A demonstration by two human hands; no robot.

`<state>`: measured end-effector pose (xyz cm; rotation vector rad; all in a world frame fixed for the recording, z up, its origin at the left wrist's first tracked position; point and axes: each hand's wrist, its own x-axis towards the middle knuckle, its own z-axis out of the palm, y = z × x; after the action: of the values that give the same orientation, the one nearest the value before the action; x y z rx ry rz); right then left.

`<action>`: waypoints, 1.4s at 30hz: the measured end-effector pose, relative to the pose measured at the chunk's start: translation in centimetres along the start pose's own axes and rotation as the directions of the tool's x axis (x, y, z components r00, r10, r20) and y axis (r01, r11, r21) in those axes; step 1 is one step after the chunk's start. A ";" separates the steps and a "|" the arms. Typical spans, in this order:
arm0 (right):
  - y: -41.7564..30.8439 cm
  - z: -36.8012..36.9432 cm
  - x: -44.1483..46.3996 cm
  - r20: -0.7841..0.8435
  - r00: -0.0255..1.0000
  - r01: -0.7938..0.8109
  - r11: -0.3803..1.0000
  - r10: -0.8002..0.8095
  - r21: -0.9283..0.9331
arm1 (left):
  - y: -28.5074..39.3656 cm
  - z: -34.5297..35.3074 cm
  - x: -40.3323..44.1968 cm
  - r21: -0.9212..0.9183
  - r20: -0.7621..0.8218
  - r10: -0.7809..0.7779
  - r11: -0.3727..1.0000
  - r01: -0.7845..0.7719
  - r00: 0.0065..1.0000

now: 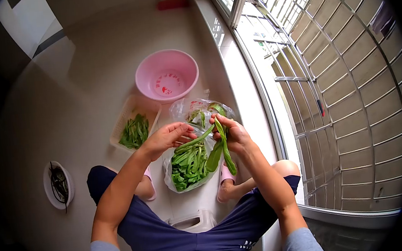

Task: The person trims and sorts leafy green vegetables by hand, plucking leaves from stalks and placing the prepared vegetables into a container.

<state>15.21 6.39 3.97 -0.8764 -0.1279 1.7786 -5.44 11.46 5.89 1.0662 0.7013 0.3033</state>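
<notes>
And here's the right hand (231, 133), fingers pinching a leafy stalk (214, 158) above the plastic bag (167, 171), its leaves dangling clear. The left hand (172, 137) curls loosely alongside; can't tell whether it grips. Greens (188, 168) fill the bag, probably for easy reach; a basket (120, 119) and pink tub (144, 77) sit beyond it.

I watched through one head-worn camera. Faced forward, steeply down, over lap (188, 242) to floor (84, 117). Fingers (178, 128) sat mid-frame, fairly near; wide view reached window grille (330, 123) at right.
</notes>
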 end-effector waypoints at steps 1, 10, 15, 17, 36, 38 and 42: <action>0.3 0.0 0.3 -0.013 1.000 -0.011 1.000 0.011 -0.008 | 0.1 -0.4 -0.4 -0.006 -0.004 0.000 1.000 0.000 1.000; 2.7 2.1 2.9 -0.094 0.988 -0.130 0.988 0.121 -0.089 | 1.5 -5.4 -4.2 0.126 -0.343 0.157 0.985 -0.120 0.926; 7.1 4.0 9.3 -0.142 0.976 -0.181 0.977 0.165 -0.113 | 3.7 -8.7 -7.5 0.102 -0.571 0.344 0.931 -0.351 0.746; 10.0 5.1 13.2 -0.116 0.982 -0.155 0.987 0.150 -0.040 | 3.8 -9.5 -8.1 0.102 -0.607 0.352 0.924 -0.369 0.713; 13.2 5.6 18.6 -0.019 0.989 0.116 0.838 -0.149 -0.534 | 5.0 -12.1 -9.6 0.087 -0.648 0.408 0.878 -0.470 0.643; 12.1 2.1 14.6 0.019 0.995 0.089 0.781 -0.098 -0.618 | 4.9 -11.4 -9.3 0.112 -0.626 0.423 0.880 -0.462 0.655; 11.6 -4.7 8.6 -0.045 0.989 0.049 0.606 -0.140 -0.794 | 5.1 -9.9 -8.6 0.182 -0.571 0.431 0.897 -0.404 0.699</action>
<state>7.96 7.67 -9.33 -1.5584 -0.9511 1.5395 -17.85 16.01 10.66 1.1731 1.0283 1.0697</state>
